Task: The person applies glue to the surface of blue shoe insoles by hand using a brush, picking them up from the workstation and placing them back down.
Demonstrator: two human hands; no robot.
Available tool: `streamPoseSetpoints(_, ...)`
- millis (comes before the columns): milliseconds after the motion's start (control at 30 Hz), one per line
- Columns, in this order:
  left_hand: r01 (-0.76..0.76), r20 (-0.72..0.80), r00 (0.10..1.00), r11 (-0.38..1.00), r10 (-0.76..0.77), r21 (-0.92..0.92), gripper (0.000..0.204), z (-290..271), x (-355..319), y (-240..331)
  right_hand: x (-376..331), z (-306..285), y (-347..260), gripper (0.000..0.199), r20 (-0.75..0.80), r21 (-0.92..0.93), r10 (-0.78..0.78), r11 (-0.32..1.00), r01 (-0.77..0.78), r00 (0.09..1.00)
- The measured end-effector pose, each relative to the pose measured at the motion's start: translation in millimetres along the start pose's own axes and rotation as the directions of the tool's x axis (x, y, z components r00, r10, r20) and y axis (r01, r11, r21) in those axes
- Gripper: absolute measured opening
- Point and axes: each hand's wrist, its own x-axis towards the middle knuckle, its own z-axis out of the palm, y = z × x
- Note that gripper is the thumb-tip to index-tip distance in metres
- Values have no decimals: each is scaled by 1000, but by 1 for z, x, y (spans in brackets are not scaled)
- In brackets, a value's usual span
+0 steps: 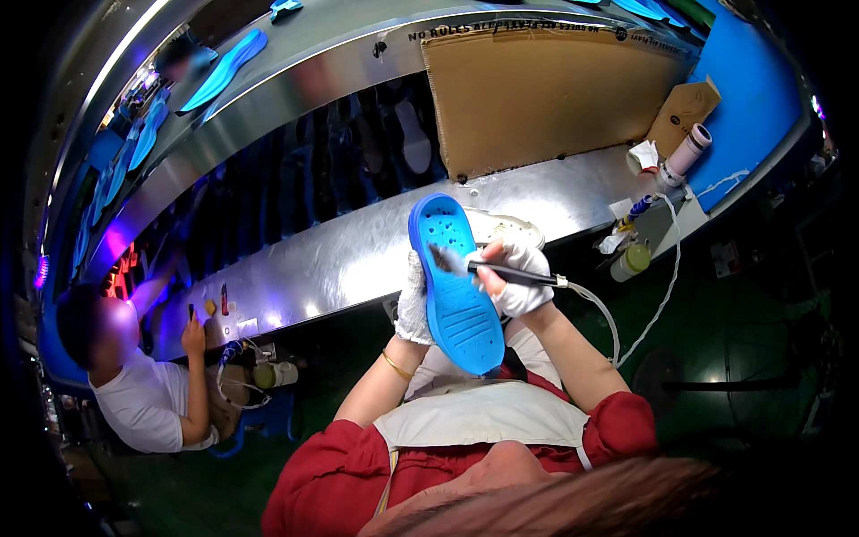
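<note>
My left hand [413,307], in a white glove, grips the long edge of a blue shoe sole [472,329] and holds it upright over my lap. Small holes dot the sole's upper end; ridges cross its lower part. In my right hand [533,259], partly gloved with bare fingertips, is a brush [512,274] with a black handle and a white tube joined to its rear end. Its blurred bristles are over the sole's middle, touching or very close. Behind the blue sole, a white shoe sole [508,226] lies partly hidden on the metal bench [358,259].
A brown cardboard sheet [555,103] stands behind the bench, beside a dark shelf of soles [413,134]. Blue soles [231,67] lie on the upper belt. Rightward are a pink bottle [687,154], a green-topped jar [632,260] and a looping white tube [672,259]. A co-worker [148,398] sits left.
</note>
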Motion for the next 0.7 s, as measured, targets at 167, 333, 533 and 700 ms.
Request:
streamPoseSetpoints(167, -105, -150, 980, 978, 132, 180, 67, 11, 11, 0, -2, 8, 10, 22, 116, -261, -246, 927, 268, 962)
streamPoseSetpoints(333, -111, -120, 985, 987, 125, 117, 71, 14, 12, 9, -7, 12, -2, 18, 68, -178, -165, 969, 174, 984)
streamPoseSetpoints(533, -134, -110, 983, 985, 145, 105, 75, 26, 18, 20, -8, 13, -16, 19, 286, -383, -307, 832, 402, 908)
streamPoseSetpoints(700, -176, -89, 977, 969, 193, 171, 77, 27, 17, 32, -13, 11, -19, 16, 178, -317, -210, 913, 258, 961)
